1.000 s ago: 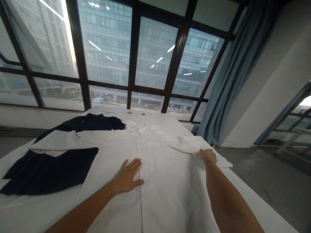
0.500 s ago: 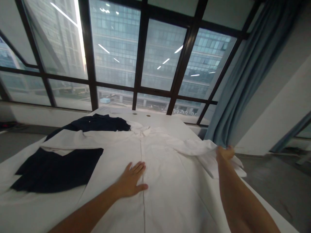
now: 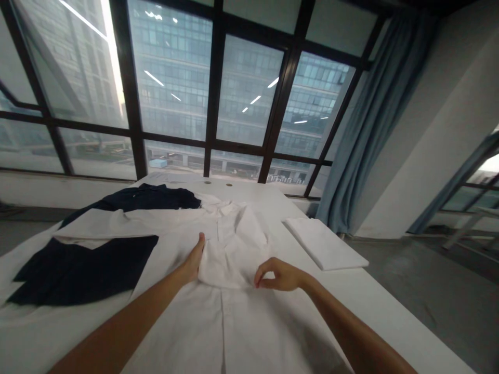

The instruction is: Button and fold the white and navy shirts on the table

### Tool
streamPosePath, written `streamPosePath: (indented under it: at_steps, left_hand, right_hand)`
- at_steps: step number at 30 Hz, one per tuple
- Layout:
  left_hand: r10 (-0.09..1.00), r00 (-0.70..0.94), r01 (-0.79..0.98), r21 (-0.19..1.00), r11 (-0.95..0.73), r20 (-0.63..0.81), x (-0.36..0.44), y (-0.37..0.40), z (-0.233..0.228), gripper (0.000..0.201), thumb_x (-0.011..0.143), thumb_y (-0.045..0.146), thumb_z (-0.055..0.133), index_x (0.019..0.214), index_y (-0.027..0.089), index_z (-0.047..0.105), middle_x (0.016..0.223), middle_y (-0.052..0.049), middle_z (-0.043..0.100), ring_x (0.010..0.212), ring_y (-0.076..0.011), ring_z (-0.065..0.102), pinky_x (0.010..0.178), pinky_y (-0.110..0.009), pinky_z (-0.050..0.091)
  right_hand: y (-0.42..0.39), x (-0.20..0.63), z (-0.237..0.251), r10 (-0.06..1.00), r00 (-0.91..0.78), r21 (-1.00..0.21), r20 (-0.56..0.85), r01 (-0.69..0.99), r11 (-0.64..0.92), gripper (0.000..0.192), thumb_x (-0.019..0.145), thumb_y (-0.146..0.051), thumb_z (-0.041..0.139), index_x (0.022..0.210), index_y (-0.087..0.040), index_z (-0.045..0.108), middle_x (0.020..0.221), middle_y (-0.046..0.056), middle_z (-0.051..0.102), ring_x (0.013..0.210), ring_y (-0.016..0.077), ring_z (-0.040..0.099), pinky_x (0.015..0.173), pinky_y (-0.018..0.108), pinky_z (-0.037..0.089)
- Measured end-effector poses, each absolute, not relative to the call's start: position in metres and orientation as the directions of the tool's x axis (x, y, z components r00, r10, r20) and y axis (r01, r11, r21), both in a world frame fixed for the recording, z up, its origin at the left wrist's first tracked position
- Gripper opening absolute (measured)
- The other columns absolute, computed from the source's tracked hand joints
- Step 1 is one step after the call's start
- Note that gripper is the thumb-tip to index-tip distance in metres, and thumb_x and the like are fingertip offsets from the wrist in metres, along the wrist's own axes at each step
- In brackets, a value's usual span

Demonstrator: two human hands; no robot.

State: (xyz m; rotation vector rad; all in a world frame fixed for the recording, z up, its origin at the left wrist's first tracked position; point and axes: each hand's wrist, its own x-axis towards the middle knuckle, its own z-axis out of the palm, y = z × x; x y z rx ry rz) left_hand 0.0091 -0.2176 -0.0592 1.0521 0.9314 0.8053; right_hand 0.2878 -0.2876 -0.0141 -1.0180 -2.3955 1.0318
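Observation:
A white button-front shirt [image 3: 259, 322] lies spread on the table, its collar toward the window. One sleeve [image 3: 222, 265] is folded inward across the shirt's front. My left hand [image 3: 192, 262] is at the end of that sleeve, thumb up and the other fingers largely hidden by the cloth; it appears to grip the sleeve end. On the right, my right hand [image 3: 281, 275] has its fingers curled into a pinch at the sleeve's lower edge. The other sleeve [image 3: 128, 221] stretches out to the left.
Dark navy garments [image 3: 83, 267] lie on the left, with another dark garment [image 3: 156, 197] farther back. A folded white cloth [image 3: 325, 241] rests near the right edge of the white table [image 3: 374, 306]. Beyond are windows and a blue curtain [image 3: 358, 140].
The right sleeve has swung from the right side inward over the shirt front, along with my right hand. My left hand has gone from lying flat on the shirt to the sleeve end.

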Motion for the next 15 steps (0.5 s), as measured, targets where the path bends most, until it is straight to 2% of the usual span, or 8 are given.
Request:
streamPosePath:
  at_steps: [2, 4, 5, 8, 11, 13, 15]
  left_hand:
    - [0.89, 0.398, -0.074, 0.959, 0.273, -0.223, 0.008, -0.218, -0.054, 0.082, 0.072, 0.081, 0.044, 0.11, 0.011, 0.064, 0.104, -0.017, 0.071, 0.097, -0.0284, 0.067, 0.081, -0.038, 0.054]
    - [0.924, 0.349, 0.011, 0.987, 0.162, -0.155, 0.006, -0.22, -0.049, 0.071, 0.061, 0.068, 0.07, 0.101, 0.009, 0.066, 0.098, -0.017, 0.072, 0.095, -0.0306, 0.067, 0.082, -0.039, 0.053]
    - [0.941, 0.322, 0.063, 0.994, 0.09, -0.106, 0.003, -0.221, -0.045, 0.067, 0.057, 0.061, 0.076, 0.099, 0.009, 0.066, 0.097, -0.016, 0.072, 0.095, -0.0316, 0.067, 0.083, -0.04, 0.053]
    - [0.949, 0.31, 0.178, 0.976, -0.125, 0.065, -0.011, -0.233, -0.026, 0.063, 0.061, 0.055, 0.075, 0.104, 0.011, 0.066, 0.104, -0.015, 0.071, 0.1, -0.0314, 0.065, 0.089, -0.041, 0.051]
    - [0.896, 0.405, 0.225, 0.93, -0.292, 0.183, -0.034, -0.255, 0.003, 0.064, 0.069, 0.053, 0.071, 0.121, 0.018, 0.061, 0.126, -0.011, 0.062, 0.114, -0.0293, 0.058, 0.097, -0.041, 0.046]
    - [0.837, 0.523, 0.268, 0.901, -0.342, 0.162, -0.052, -0.273, 0.022, 0.059, 0.07, 0.053, 0.07, 0.121, 0.023, 0.062, 0.131, -0.007, 0.059, 0.117, -0.0293, 0.056, 0.097, -0.041, 0.046]
    - [0.722, 0.692, 0.284, 0.907, -0.311, 0.031, -0.068, -0.29, 0.034, 0.055, 0.07, 0.056, 0.07, 0.115, 0.024, 0.066, 0.119, -0.007, 0.066, 0.11, -0.0293, 0.061, 0.091, -0.042, 0.048]
  right_hand:
    - [-0.279, 0.298, -0.021, 0.801, -0.599, -0.715, 0.008, 0.557, 0.423, 0.021, 0.079, -0.033, 0.06, 0.085, -0.017, 0.071, 0.081, 0.006, 0.072, 0.075, 0.0174, 0.067, 0.071, 0.028, 0.051]
    - [-0.262, 0.312, -0.025, 0.897, -0.437, -0.63, 0.066, 0.678, 0.377, 0.019, 0.08, -0.029, 0.058, 0.086, -0.017, 0.071, 0.082, 0.005, 0.072, 0.074, 0.0174, 0.066, 0.07, 0.027, 0.051]
    - [-0.253, 0.319, -0.027, 0.927, -0.361, -0.568, 0.102, 0.744, 0.352, 0.019, 0.079, -0.025, 0.057, 0.089, -0.017, 0.071, 0.085, 0.006, 0.072, 0.074, 0.0173, 0.065, 0.071, 0.028, 0.051]
    - [-0.227, 0.338, -0.035, 0.954, -0.215, -0.359, 0.21, 0.891, 0.28, 0.036, 0.074, -0.013, 0.055, 0.107, -0.016, 0.067, 0.109, 0.009, 0.068, 0.093, 0.0194, 0.063, 0.087, 0.031, 0.047]
    - [-0.21, 0.346, -0.046, 0.962, -0.159, -0.212, 0.224, 0.955, 0.207, 0.054, 0.071, -0.009, 0.055, 0.124, -0.017, 0.06, 0.129, 0.01, 0.058, 0.115, 0.0222, 0.054, 0.1, 0.032, 0.039]
    - [-0.203, 0.345, -0.051, 0.97, -0.136, -0.174, 0.202, 0.97, 0.172, 0.051, 0.075, -0.011, 0.053, 0.125, -0.02, 0.059, 0.13, 0.007, 0.057, 0.117, 0.0216, 0.052, 0.1, 0.03, 0.038]
    - [-0.199, 0.342, -0.054, 0.979, -0.103, -0.15, 0.177, 0.98, 0.13, 0.041, 0.081, -0.014, 0.05, 0.119, -0.022, 0.063, 0.125, 0.006, 0.059, 0.114, 0.0206, 0.053, 0.097, 0.028, 0.039]
